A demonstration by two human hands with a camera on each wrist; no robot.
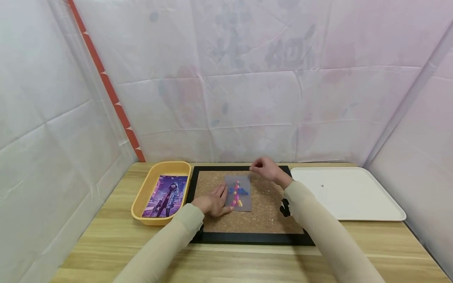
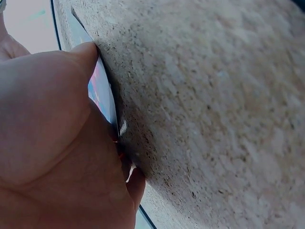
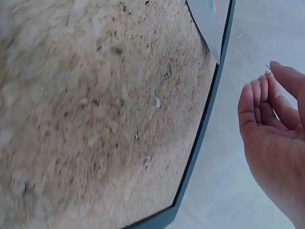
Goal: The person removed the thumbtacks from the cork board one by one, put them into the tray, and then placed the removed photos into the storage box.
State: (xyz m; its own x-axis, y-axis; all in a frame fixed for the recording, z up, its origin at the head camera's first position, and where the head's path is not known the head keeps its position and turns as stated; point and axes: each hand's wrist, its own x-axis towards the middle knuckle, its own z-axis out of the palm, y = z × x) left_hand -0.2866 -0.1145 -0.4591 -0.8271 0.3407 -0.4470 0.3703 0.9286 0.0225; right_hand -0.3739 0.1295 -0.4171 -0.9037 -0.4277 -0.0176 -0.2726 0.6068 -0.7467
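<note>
A grey card [image 1: 245, 182] with a blue, pink and yellow figure lies on a black-framed corkboard [image 1: 269, 220]. My left hand [image 1: 213, 201] rests on the card's left side, fingers straight and thumb at its lower part. In the left wrist view the card [image 2: 101, 88] shows edge-on beneath the thumb, its edge slightly off the cork. Above the card's upper right corner, my right hand [image 1: 267, 169] is raised with thumb and index finger together. The right wrist view shows these fingertips pinching a tiny pin [image 3: 268, 67], its thin needle poking out; its head is hidden.
A yellow tray [image 1: 138, 204] stands left of the board, holding a purple picture [image 1: 166, 196] of a hooded figure. On the right lies a white tray [image 1: 368, 196] with a tiny dark thing [image 1: 322, 186] on it. White sheeting [image 1: 247, 98] hangs behind and at both sides.
</note>
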